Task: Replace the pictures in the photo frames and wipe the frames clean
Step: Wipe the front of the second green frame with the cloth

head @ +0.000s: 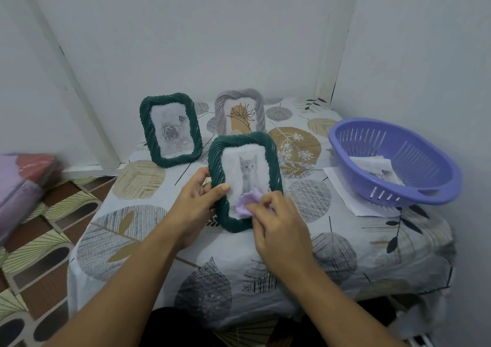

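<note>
Three photo frames are on the counter (159, 240): the cat frame (271, 160), gripped by the left hand (196, 208), a green rose frame (198, 139) behind-left of it, and a grey frame (261, 110) behind. The right hand's (279, 229) fingers pinch one lilac cloth (248, 203) against the cat frame's glass. One purple basket (425, 187) sits to its right.

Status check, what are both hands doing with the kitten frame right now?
Left hand grips kitten frame at its left edge. Right hand pinches lilac cloth on the glass, low. Nothing in the way.
</note>
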Demonstrator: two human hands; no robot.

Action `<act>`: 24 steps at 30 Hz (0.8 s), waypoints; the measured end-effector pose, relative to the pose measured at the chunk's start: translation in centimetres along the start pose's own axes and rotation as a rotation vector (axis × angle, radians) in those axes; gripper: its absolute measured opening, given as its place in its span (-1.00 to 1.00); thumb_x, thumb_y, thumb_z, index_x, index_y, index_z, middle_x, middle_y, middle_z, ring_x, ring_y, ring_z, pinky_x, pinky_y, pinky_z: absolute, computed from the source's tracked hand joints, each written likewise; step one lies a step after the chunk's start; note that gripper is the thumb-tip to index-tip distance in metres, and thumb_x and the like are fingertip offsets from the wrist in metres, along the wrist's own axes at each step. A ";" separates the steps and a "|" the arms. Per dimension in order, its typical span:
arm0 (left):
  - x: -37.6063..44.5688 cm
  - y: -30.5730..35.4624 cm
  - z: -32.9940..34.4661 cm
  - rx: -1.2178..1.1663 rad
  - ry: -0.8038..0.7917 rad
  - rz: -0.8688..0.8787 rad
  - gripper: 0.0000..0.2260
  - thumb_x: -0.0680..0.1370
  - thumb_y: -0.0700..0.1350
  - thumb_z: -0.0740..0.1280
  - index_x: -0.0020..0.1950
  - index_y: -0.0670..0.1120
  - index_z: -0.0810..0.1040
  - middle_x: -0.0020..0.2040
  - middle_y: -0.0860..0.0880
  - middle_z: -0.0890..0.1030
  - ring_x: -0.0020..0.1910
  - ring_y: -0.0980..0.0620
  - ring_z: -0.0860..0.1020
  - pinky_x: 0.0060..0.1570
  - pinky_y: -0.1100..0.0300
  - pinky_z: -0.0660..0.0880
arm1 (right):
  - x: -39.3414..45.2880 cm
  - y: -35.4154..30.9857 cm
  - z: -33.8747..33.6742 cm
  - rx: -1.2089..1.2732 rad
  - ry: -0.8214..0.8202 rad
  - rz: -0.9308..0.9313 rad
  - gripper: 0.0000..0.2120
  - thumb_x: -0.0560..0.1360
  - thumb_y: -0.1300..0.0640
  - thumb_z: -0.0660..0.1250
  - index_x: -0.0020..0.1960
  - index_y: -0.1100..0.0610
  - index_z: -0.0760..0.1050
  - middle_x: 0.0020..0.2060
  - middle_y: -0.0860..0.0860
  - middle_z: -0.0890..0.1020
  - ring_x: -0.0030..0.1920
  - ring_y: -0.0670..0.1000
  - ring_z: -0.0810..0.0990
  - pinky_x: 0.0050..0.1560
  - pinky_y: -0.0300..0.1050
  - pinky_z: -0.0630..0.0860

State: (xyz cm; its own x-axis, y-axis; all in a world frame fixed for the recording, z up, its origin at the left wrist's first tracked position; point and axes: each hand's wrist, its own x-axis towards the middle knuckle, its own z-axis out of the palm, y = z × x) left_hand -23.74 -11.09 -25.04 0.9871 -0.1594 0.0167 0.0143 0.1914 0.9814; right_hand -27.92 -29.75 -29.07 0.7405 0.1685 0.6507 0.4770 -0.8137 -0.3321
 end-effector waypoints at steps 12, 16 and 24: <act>0.1 0.1 0.1 -0.011 -0.018 0.008 -0.70 0.65 -0.26 0.30 0.38 -0.12 0.43 0.07 -0.19 0.72 -0.04 -0.09 0.69 -0.10 0.04 0.66 | 0.8 0.4 0.2 0.038 0.055 0.054 -0.83 0.57 0.17 0.37 0.13 0.03 0.66 -0.03 -0.04 0.48 -0.07 0.03 0.46 -0.28 -0.07 0.49; 0.1 0.0 0.0 -0.011 -0.016 0.008 -0.69 0.65 -0.26 0.30 0.39 -0.11 0.42 0.11 -0.21 0.71 0.00 -0.12 0.69 -0.04 0.02 0.66 | 0.2 -0.1 0.3 0.004 -0.013 -0.051 -0.84 0.57 0.18 0.39 0.11 0.01 0.66 -0.03 -0.04 0.50 -0.09 0.02 0.44 -0.27 -0.09 0.48; 0.0 0.0 0.1 -0.021 -0.017 0.008 -0.71 0.66 -0.27 0.29 0.37 -0.11 0.44 0.12 -0.20 0.71 0.01 -0.12 0.69 -0.02 0.00 0.67 | 0.1 -0.1 0.3 -0.010 -0.027 -0.087 -0.84 0.58 0.17 0.35 0.10 0.01 0.66 -0.03 -0.04 0.49 -0.09 0.02 0.43 -0.25 -0.07 0.47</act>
State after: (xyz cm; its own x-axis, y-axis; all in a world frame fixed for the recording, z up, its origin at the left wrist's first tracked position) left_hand -23.74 -11.16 -25.06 0.9842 -0.1746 0.0284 0.0095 0.2126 0.9771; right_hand -27.79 -29.53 -29.19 0.7087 0.2536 0.6584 0.5356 -0.8008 -0.2681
